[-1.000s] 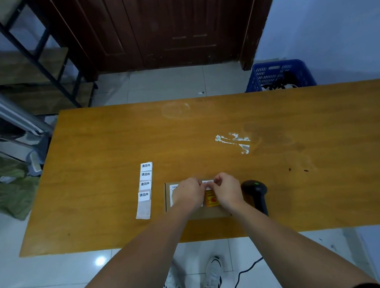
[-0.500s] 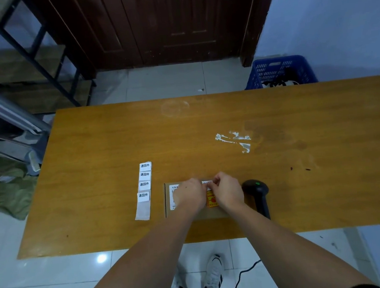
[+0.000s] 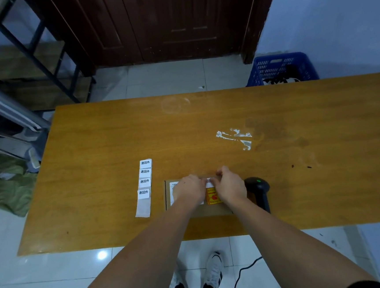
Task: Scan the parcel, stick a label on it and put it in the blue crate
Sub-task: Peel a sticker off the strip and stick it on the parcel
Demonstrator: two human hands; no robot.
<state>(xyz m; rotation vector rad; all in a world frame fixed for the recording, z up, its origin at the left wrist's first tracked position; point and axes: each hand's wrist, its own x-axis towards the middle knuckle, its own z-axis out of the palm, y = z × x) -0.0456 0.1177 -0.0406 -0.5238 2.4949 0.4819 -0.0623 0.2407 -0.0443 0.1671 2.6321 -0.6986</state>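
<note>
Near the front edge of the wooden table, both the left hand and right hand press curled fingers onto a small white label atop the flat cardboard parcel, between a label strip and a black scanner, far from the blue crate.

Two hands, one parcel, one scanner, four labels on one strip, one blue crate

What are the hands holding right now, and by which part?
Both hands, left hand and right hand, have their fingertips on a small white label at the parcel's top face, seemingly at the label's side edges. Nothing is lifted; the scanner lies untouched.
</note>
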